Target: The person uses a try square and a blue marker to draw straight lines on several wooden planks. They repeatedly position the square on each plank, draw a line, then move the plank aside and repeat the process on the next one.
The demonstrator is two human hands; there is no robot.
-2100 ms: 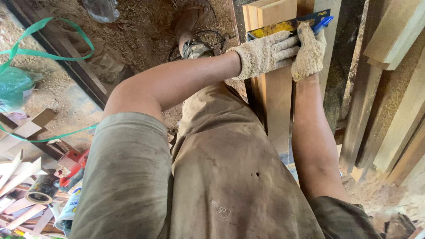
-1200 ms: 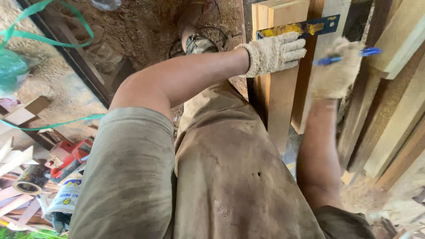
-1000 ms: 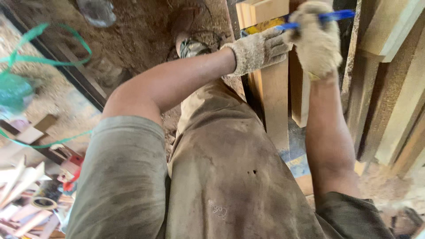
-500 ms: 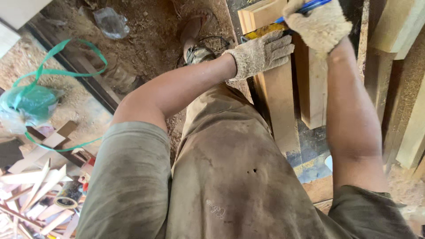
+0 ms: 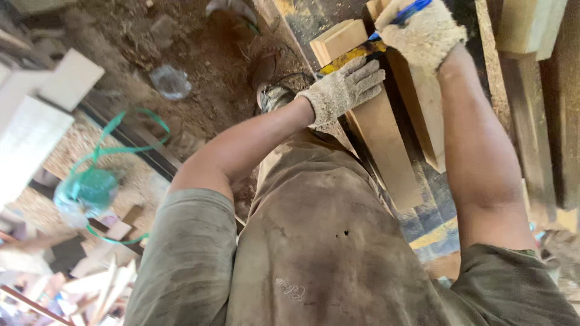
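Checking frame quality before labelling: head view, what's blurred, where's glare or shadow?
Head view: left edge smeared by motion, white boards washed out in sunlight; left hand on the wooden plank fairly sharp; right hand with blue pen cropped at top; right side shaded.

We note coarse knit cloth gloves on both hands, left (image 5: 344, 89) and right (image 5: 423, 33). Plank (image 5: 377, 121): pale, smooth sawn wood. Pen (image 5: 406, 12): glossy blue plastic. Square (image 5: 350, 56): yellow painted metal. Shirt (image 5: 314, 253): matt, dusty cloth.

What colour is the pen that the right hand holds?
Blue. The pen in the gloved right hand shows in the head view, near the top edge.
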